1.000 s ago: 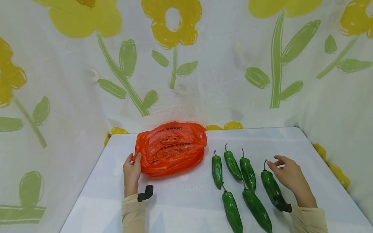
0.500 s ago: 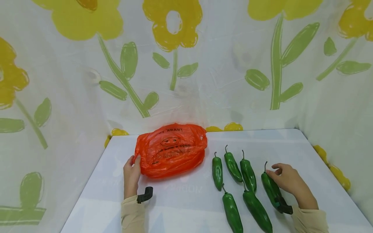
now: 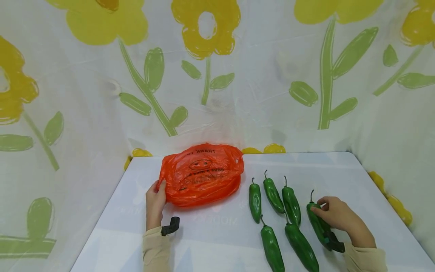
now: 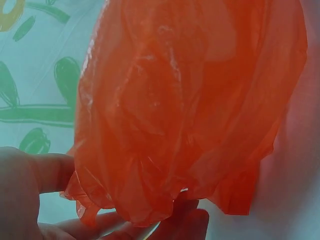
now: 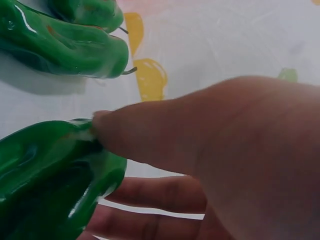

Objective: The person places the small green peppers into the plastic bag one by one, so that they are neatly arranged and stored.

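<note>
Fingers (image 4: 192, 220) and thumb of a person's left hand (image 3: 155, 202) pinch the left edge of a crinkled red plastic bag (image 3: 202, 175), which lies toward the back left of the white surface (image 3: 204, 241), before a flower-printed sheet (image 3: 258, 87). The right hand (image 3: 341, 216) holds a glossy green pepper (image 3: 318, 226) near its stem end, thumb on one side and fingers on the other, while five more peppers (image 3: 291, 206) lie to its left, stems pointing away from the person.

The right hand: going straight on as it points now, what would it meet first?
The rightmost green pepper: the right hand seems to touch it near its stem end, though depth is hard to judge.
</note>
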The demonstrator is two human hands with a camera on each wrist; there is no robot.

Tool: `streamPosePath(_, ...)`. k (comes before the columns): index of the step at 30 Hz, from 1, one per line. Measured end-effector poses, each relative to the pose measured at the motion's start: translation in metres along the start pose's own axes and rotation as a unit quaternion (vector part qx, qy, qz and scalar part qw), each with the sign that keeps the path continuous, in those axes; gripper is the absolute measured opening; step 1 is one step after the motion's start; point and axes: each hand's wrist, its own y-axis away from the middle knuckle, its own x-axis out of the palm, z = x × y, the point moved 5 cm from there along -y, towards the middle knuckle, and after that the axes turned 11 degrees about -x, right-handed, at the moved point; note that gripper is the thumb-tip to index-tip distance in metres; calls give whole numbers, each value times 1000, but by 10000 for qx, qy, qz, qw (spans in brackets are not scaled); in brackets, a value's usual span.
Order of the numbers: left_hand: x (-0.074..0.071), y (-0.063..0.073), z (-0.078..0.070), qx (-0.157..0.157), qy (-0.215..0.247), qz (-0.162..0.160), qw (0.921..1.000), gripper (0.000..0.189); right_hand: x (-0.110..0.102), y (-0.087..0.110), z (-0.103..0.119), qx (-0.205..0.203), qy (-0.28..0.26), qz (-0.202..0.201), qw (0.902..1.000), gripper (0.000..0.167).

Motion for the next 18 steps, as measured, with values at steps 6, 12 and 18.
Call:
streamPosePath(6,0,1,-1,19,-15,12,10000,71,3,2,2,141,-528,193,9983,53)
streamPosePath(12,0,1,-1,93,60,36,9999,66,3,3,5,78,-540,237,9982,52)
streamPosePath(18,-1,1,1,94,13,5,10000,63,4,3,6,104,-499,193,9985,51)
